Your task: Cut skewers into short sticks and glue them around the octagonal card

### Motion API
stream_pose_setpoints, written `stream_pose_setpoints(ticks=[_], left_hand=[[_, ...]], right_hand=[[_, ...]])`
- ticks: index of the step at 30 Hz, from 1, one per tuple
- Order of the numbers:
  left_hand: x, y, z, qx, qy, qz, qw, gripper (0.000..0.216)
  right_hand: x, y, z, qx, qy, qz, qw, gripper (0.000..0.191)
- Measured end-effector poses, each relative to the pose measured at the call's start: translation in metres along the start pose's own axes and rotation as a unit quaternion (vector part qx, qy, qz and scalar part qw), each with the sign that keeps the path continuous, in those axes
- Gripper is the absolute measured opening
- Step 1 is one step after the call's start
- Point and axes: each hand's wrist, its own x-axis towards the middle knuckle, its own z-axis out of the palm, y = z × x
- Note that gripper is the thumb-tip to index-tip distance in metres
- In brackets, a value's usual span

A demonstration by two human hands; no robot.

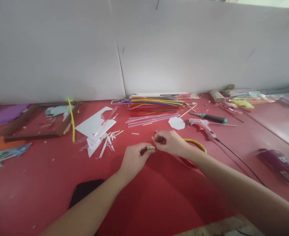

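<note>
My left hand (135, 159) is closed, pinching a small bundle of short wooden sticks (150, 148) between thumb and fingers. Just to its right, my right hand (170, 142) is closed in a pinch on one short wooden stick piece (153, 140), held close to the bundle. Both hands are raised over the red table (144, 193). A pink glue gun (202, 126) rests beyond my right hand, beside a white octagonal piece of paper (176, 123). Under my right forearm a yellow and red loop (197, 143) is partly hidden.
Several coloured pipe cleaners (156, 104) and pink glue sticks (153, 120) lie near the wall. At left are white paper scraps (95, 123), a brown wooden frame (36, 134) and a black phone-like object (85, 188). A cutter knife (212, 118) and a maroon object (277, 164) lie right.
</note>
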Motion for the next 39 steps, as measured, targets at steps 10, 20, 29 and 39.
stream_pose_setpoints(ticks=[10, 20, 29, 39], left_hand=[[0.000, 0.003, 0.001, -0.010, -0.001, -0.015, 1.000, 0.009], [0.000, 0.002, 0.002, -0.033, -0.002, -0.041, 0.999, 0.008], [0.000, 0.002, 0.003, -0.036, -0.002, -0.057, 0.998, 0.012], [0.001, 0.002, 0.002, -0.012, -0.005, -0.052, 0.999, 0.012]], right_hand=[[0.051, -0.004, 0.002, -0.173, -0.046, -0.046, 0.983, 0.016], [0.096, 0.008, -0.004, -0.301, -0.092, -0.077, 0.946, 0.020], [0.103, 0.001, -0.007, -0.248, -0.091, -0.089, 0.960, 0.012], [0.014, 0.005, -0.011, 0.330, 0.017, 0.022, 0.943, 0.026]])
